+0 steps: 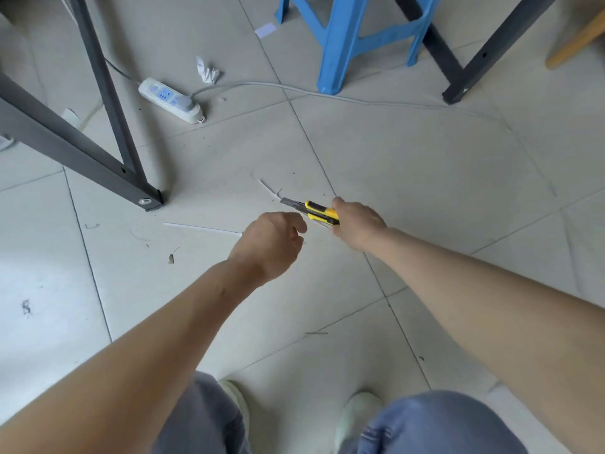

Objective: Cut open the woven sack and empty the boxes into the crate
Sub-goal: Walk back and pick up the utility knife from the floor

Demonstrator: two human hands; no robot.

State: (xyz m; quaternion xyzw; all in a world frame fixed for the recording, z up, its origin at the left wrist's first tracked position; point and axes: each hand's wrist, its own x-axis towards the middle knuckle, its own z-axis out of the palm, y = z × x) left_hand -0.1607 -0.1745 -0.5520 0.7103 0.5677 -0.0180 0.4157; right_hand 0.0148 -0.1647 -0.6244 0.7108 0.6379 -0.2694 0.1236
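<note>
Knife: a yellow-and-black knife held above the tiled floor, its grey blade pushed out and pointing away from the person, up and to the left in the view.
Right hand: the right hand is wrapped round the knife's rear end, gripping it firmly.
Left hand: the left hand sits just beside the knife, under its blade end, with the fingers curled in. From here I can't tell whether it pinches anything or touches the knife.
Strips: a thin white strip lies on the floor left of the knife, and a shorter one lies just past the blade tip.
Table frame: a dark metal frame stands well left of the knife, its foot on the floor.
Power strip: a white power strip lies far beyond the knife, to the left, with one plug in it.
Paper: a crumpled white wad lies beyond the knife, just past the power strip.
Cable: a grey cable runs across the floor beyond the knife.
Stool: a blue plastic stool stands far beyond the knife, to the right.
Shoes: two pale shoes stand on the floor on the near side of the knife, below the arms.
</note>
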